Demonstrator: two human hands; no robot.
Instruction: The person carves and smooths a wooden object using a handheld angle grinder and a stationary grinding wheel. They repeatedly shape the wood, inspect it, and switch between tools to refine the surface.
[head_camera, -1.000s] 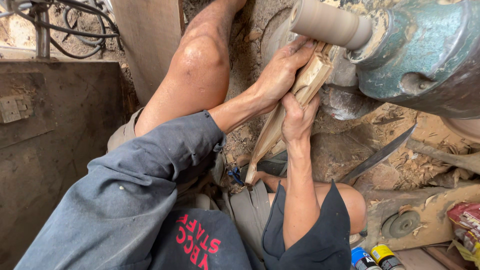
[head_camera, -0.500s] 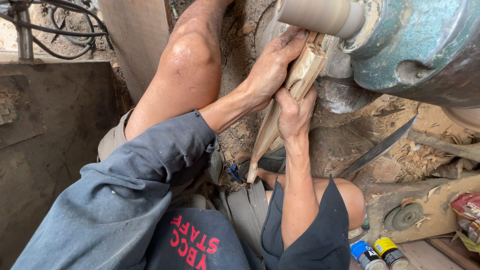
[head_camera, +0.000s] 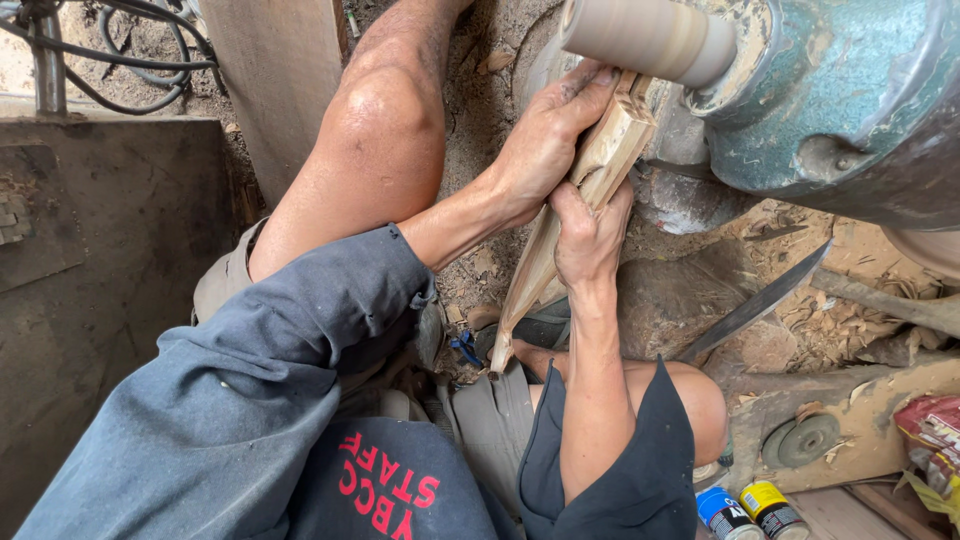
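A long pale carved wooden piece (head_camera: 560, 230) runs from my lap up to a smooth beige cylinder (head_camera: 650, 38) that sticks out of a teal-green machine (head_camera: 850, 100). My left hand (head_camera: 545, 145) wraps around the upper end of the wooden piece, right under the cylinder. My right hand (head_camera: 590, 235) grips the same piece just below, at its right side. The top of the piece touches or nearly touches the cylinder. I sit on the ground in a grey-blue long-sleeved shirt, with my bare left knee (head_camera: 385, 110) raised.
A dark curved blade (head_camera: 760, 300) lies on wood shavings at the right. Two small cans (head_camera: 750, 510) and a red packet (head_camera: 935, 440) sit at the bottom right. A wooden post (head_camera: 280, 80) and cables (head_camera: 110, 50) stand at the upper left, above a dark metal surface (head_camera: 90, 280).
Both hands and the wooden piece have stayed pressed at the cylinder; the view shifted slightly, so the machine sits a little higher and further right in frame.
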